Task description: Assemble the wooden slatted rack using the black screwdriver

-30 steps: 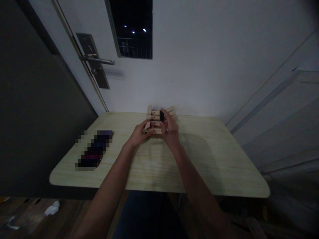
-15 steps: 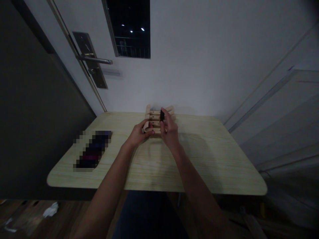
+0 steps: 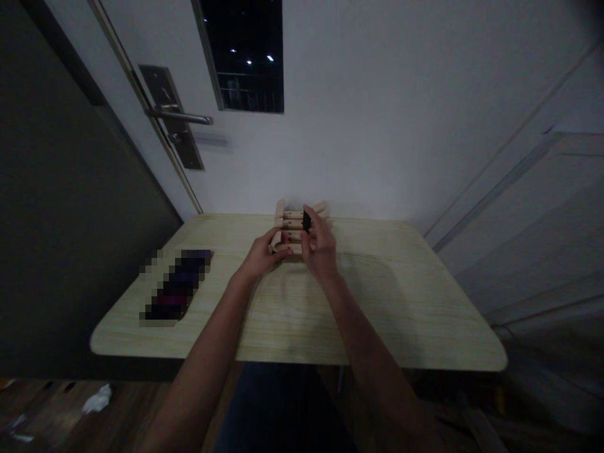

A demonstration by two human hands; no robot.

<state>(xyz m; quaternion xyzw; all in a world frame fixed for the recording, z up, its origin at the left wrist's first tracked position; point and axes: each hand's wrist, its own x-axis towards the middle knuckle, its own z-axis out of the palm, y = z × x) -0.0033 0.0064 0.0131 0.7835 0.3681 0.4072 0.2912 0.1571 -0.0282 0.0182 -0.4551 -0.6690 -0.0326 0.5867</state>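
Observation:
A small rack of pale wooden slats [image 3: 293, 220] stands at the far middle of a light wooden table [image 3: 387, 314]. My left hand [image 3: 262, 254] grips the rack's near left corner, fingers curled round a slat. My right hand [image 3: 321, 249] is closed in a pinch on a small black piece [image 3: 306, 221], held upright over the rack's slats.
A blurred dark object [image 3: 175, 286] lies on the table's left part. A white wall and a door with a metal handle [image 3: 182, 117] stand behind the table. A dark window [image 3: 245, 53] is above. Crumpled paper [image 3: 97, 398] lies on the floor at the lower left.
Both hands stay at the rack. The right hand has shifted slightly left with the black piece. The view has drifted a little.

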